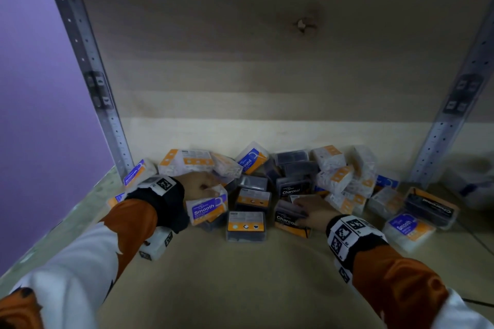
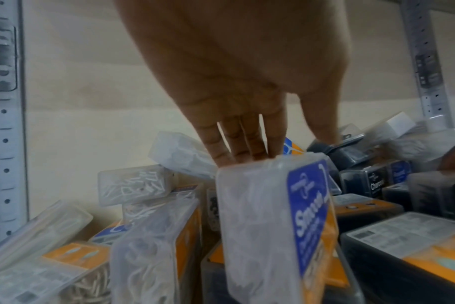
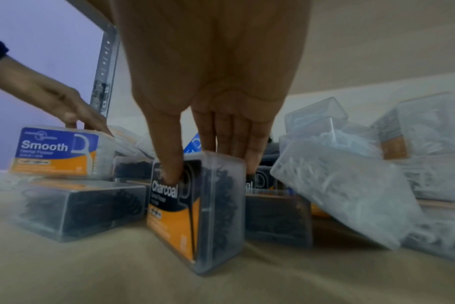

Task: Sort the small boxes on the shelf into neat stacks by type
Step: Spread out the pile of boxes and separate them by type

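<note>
- On the wooden shelf, our left hand reaches palm-down and grasps a white Smooth box atop the jumbled pile of boxes.
- Our right hand pinches an upright Charcoal box, thumb on its label, fingers behind.

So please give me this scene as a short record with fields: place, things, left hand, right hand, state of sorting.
place: wooden shelf between metal posts
things: pile of small boxes, clear ones with white contents, dark ones labelled Charcoal
left hand: grips a Smooth box by its top edge
right hand: pinches a Charcoal box, thumb on the label, fingers behind
state of sorting: boxes still mixed, no neat stacks visible
</note>
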`<state>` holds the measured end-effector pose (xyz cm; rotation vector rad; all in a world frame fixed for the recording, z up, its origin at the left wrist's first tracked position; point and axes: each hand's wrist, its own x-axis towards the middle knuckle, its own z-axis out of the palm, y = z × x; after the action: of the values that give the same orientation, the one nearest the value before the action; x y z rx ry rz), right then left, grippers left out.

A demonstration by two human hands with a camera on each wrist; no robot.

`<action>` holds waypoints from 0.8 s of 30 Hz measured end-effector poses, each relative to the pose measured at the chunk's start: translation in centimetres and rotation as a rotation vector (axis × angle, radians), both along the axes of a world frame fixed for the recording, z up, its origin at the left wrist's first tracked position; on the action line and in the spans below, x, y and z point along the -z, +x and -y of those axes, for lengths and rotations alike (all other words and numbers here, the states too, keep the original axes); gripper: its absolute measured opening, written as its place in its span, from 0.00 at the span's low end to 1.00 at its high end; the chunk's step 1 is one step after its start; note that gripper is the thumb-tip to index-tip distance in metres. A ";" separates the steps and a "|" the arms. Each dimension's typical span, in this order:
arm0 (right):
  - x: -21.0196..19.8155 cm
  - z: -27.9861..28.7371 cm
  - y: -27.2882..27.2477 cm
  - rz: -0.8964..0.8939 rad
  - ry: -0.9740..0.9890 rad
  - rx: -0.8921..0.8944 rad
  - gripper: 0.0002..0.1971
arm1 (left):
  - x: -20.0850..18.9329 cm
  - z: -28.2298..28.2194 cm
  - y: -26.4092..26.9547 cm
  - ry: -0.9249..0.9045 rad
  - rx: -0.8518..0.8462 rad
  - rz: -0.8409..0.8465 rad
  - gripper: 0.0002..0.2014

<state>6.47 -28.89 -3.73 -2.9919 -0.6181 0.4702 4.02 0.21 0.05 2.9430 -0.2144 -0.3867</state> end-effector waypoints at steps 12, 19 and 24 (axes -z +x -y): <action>-2.4 0.6 -3.2 0.034 -0.081 -0.075 0.24 | -1.9 0.0 -3.2 0.076 0.118 -0.028 0.25; -2.8 0.4 -6.9 -0.022 0.012 -0.225 0.29 | -2.2 0.0 -7.6 0.238 0.255 -0.126 0.29; -2.2 -0.3 -8.9 -0.074 0.011 -0.308 0.31 | -1.3 -0.5 -9.9 0.250 0.274 -0.230 0.29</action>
<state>-2.39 -28.61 -1.49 -2.8614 -1.0762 0.5865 -5.87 0.74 1.32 3.0785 -0.5797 -0.8412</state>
